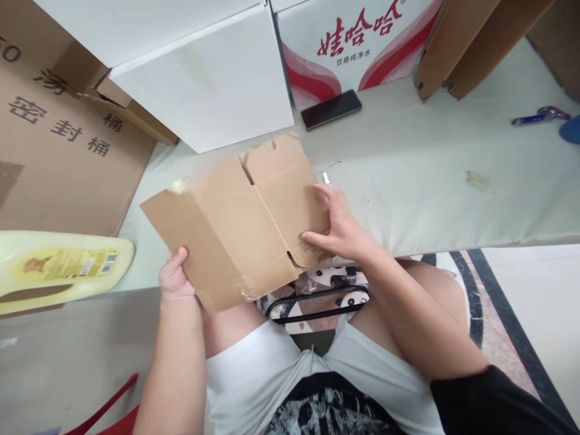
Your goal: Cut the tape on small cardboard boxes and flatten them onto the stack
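A flattened brown cardboard box (pixel 235 223) with bits of clear tape on it is held over the near edge of the pale table (pixel 430 175). My left hand (pixel 174 278) grips its lower left edge, thumb on top. On the right side, my right hand (pixel 339 226) presses against a flap, its thumb and fingers pinching the flap's edge. The box tilts down toward my lap.
A dark phone (pixel 331 109) lies behind the box. A white box with red print (pixel 357 42), a plain white box (pixel 203 78) and big brown cartons (pixel 58 133) stand at the back. A yellow jug (pixel 58 266) lies left. Purple-handled tool (pixel 539 116) sits far right.
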`<state>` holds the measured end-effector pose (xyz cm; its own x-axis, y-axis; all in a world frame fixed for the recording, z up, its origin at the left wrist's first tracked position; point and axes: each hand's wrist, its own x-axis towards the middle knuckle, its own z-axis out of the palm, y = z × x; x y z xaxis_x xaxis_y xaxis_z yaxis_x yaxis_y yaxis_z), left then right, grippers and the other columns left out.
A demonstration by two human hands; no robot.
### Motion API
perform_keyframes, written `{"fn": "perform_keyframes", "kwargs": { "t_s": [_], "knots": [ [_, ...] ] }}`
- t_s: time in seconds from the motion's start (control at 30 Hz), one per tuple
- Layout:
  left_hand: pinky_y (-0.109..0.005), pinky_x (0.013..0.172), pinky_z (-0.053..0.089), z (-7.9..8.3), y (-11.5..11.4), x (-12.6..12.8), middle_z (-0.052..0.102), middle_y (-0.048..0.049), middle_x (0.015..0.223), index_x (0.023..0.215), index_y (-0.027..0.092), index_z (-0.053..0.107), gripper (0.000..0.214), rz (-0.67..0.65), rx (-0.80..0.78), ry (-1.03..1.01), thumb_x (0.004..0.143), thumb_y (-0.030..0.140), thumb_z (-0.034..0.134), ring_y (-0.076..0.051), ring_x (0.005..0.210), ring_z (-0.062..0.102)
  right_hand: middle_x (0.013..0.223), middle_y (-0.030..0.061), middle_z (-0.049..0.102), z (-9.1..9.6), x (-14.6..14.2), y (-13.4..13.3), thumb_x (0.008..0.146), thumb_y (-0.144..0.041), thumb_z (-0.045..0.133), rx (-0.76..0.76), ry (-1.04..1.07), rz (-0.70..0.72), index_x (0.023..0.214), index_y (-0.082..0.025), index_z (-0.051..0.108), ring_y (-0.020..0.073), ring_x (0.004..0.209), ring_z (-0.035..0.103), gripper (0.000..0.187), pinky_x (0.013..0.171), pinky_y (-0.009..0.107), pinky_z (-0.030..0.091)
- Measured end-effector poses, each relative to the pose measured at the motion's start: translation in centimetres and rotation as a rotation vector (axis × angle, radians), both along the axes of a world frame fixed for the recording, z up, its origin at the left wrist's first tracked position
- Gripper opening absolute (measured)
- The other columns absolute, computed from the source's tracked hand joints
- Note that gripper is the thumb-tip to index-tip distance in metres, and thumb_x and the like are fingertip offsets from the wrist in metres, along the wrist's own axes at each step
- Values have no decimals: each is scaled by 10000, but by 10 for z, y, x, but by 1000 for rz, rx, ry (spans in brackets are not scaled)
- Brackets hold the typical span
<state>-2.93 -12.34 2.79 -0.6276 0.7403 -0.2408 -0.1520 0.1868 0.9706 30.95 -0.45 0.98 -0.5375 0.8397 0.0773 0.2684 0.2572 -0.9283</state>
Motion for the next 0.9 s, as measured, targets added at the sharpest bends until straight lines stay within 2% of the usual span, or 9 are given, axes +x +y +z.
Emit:
{"fn": "perform_keyframes", "kwargs": {
  "t_s": [0.07,0.13,0.2,0.3,0.43,0.5,0.6,0.77,0.9],
  "knots": [
    [-445,1102,564,3,11,5,771,-35,1260,1011,276,725,581,-20,47,14,518,493,944,-347,1435,542,1558,193,459,2,3,3,782,-470,701,-148,142,-43,1590,-192,195,343,1431,508,993,1163,536,484],
    [-463,1140,530,5,29,12,742,-54,1323,1021,256,703,633,-88,71,21,493,460,987,-354,1455,515,1464,156,574,3,6,6,778,-471,690,-215,173,-122,1556,-217,273,336,1297,619,919,1094,537,541],
    [-467,1144,519,7,50,20,728,-79,1338,1034,231,677,664,-193,83,22,495,424,1012,-346,1430,539,1380,116,652,3,8,9,779,-449,682,-197,158,-212,1450,-237,449,336,1236,653,741,1067,546,555],
    [-438,1129,525,5,83,25,766,-78,1213,1027,207,661,682,-210,176,60,498,442,1022,-317,1358,604,1287,83,718,0,7,12,801,-478,676,-191,212,-272,1261,-238,603,322,1209,672,524,1053,526,568],
    [-409,1128,523,-7,113,24,785,-26,1080,1014,199,667,654,-164,311,88,522,445,1020,-265,1238,676,1201,78,759,-3,10,16,814,-600,676,-266,282,-292,1140,-230,659,302,1124,715,493,959,489,615],
    [-403,1129,521,-15,120,24,785,-24,1059,1020,186,680,652,-160,341,54,521,426,1024,-256,1207,687,1128,90,776,-4,19,19,815,-646,686,-288,214,-264,1064,-213,697,307,1054,735,499,890,474,630],
    [-420,1110,539,-21,121,26,786,-33,1036,1014,194,703,642,-194,333,9,515,441,1022,-276,1191,695,1017,91,785,-1,40,22,818,-707,686,-238,82,-246,951,-198,737,302,957,744,528,819,452,632],
    [-382,1011,586,-22,117,29,775,-50,1074,1064,246,705,673,-292,282,-28,517,507,997,-283,1141,717,976,82,793,8,52,19,758,-729,748,-187,74,-256,938,-216,768,315,981,747,544,833,468,636],
    [-277,795,584,-23,116,24,751,-40,1010,998,248,697,487,-232,269,-69,620,451,929,-216,978,728,864,113,780,28,59,2,758,-659,794,-158,70,-410,855,-223,763,316,891,760,448,767,448,635]
  ]
}}
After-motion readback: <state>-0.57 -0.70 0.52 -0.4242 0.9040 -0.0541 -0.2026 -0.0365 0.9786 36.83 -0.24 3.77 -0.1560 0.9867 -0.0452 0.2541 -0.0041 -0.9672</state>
